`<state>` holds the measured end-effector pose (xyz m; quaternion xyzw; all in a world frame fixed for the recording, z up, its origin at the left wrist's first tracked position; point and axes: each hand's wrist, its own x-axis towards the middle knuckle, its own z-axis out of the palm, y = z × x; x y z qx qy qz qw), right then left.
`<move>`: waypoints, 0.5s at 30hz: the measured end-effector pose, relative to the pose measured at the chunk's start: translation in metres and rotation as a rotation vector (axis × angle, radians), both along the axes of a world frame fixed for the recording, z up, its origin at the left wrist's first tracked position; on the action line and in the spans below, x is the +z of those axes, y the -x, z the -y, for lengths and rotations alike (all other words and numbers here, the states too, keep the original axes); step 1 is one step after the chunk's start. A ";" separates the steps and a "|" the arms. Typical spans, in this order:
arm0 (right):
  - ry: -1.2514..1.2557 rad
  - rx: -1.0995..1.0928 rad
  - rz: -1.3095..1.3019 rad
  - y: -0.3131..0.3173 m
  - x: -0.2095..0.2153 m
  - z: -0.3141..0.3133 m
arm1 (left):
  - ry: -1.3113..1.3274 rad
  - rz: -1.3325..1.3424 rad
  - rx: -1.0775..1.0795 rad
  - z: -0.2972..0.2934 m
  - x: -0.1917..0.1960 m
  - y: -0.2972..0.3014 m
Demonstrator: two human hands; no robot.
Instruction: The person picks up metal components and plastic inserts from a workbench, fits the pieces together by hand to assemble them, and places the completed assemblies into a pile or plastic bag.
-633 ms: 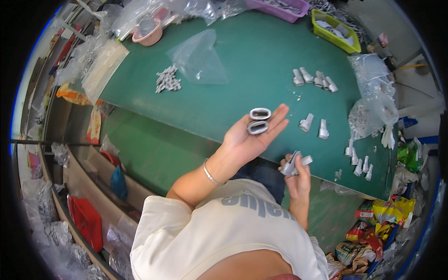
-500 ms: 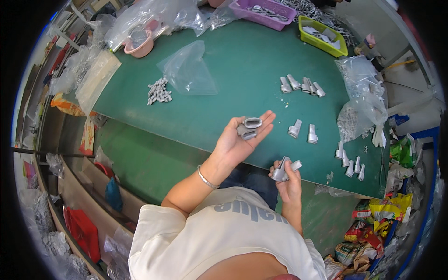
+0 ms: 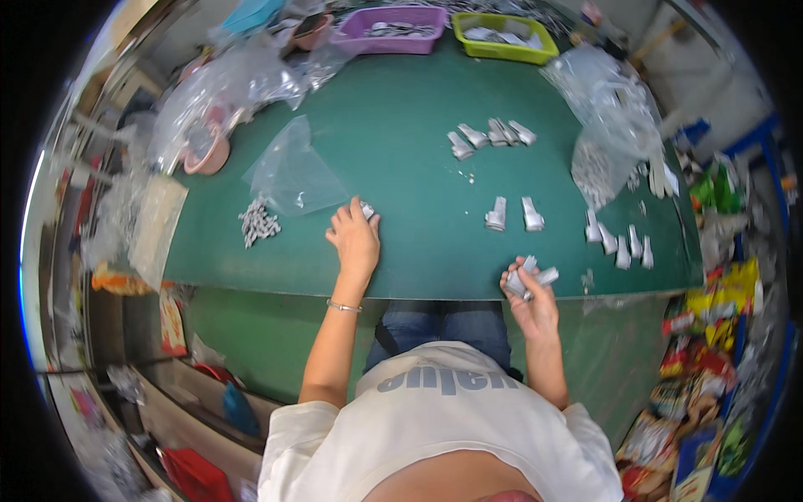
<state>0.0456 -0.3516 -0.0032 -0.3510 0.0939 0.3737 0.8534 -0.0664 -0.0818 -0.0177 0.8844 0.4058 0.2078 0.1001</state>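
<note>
My left hand [image 3: 355, 241] is low over the green table, back upward, with its fingers curled round silvery metal sleeves [image 3: 368, 210]. Only one end of these shows past the fingertips. Near the table's front edge my right hand [image 3: 535, 309] grips a couple of similar hollow metal sleeves [image 3: 523, 279], one pointing sideways. Two more sleeves [image 3: 533, 214] lie between the hands and the back row. Farther back is a row of several sleeves [image 3: 502, 132], and another group [image 3: 623, 252] lies at the right. A pile of small grey parts [image 3: 258, 223] is left of my left hand.
A clear plastic bag [image 3: 293, 171] lies flat beside the small parts. Purple [image 3: 391, 43] and yellow-green [image 3: 506, 52] baskets stand at the back. A filled clear bag [image 3: 615, 142] sits at the right, a pink bowl [image 3: 209, 159] at the left. The table's front edge [image 3: 435, 299] runs near my body.
My left hand has turned from palm up to palm down and moved left onto the table with its sleeves. My right hand still holds its sleeves. The whole view has shifted.
</note>
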 end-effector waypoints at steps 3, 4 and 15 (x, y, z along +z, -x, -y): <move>0.089 -0.087 0.140 -0.011 0.001 0.010 | -0.061 -0.127 -0.154 0.001 -0.006 -0.001; 0.130 -0.115 0.190 -0.018 -0.001 0.013 | -0.060 -0.162 -0.199 0.001 -0.011 -0.002; 1.280 -0.174 1.464 -0.107 -0.013 -0.022 | 0.071 0.135 -0.487 0.108 0.016 -0.117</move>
